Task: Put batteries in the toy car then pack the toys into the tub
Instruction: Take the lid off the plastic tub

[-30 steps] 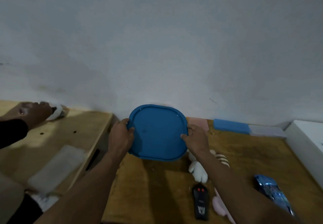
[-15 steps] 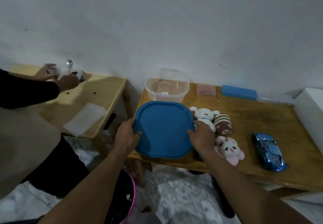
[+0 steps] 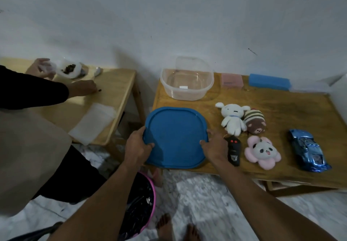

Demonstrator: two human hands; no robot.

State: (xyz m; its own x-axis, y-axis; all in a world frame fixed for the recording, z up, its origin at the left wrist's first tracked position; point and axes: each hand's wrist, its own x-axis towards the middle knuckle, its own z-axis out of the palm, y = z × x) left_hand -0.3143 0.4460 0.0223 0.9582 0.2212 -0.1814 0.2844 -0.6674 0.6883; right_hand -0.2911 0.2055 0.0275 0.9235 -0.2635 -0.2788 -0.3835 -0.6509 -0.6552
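Grip clamped: left hand [image 3: 137, 145] and right hand [image 3: 214, 147] clasp opposite edges of the blue lid [image 3: 175, 133].

Looks like somebody's home, pretty bare room: low wooden table [image 3: 281, 105] with 3 plush toys [image 3: 232, 120] on it, second small table [image 3: 116, 83] left of it, scuffed white wall [image 3: 169, 24] behind it, bare feet [image 3: 165, 227] on speckled floor [image 3: 202, 193] in front.

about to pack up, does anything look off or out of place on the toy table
Nothing spilled or damaged. Only the blue lid, held by the left hand and right hand, sticks out past the table at its near left corner.
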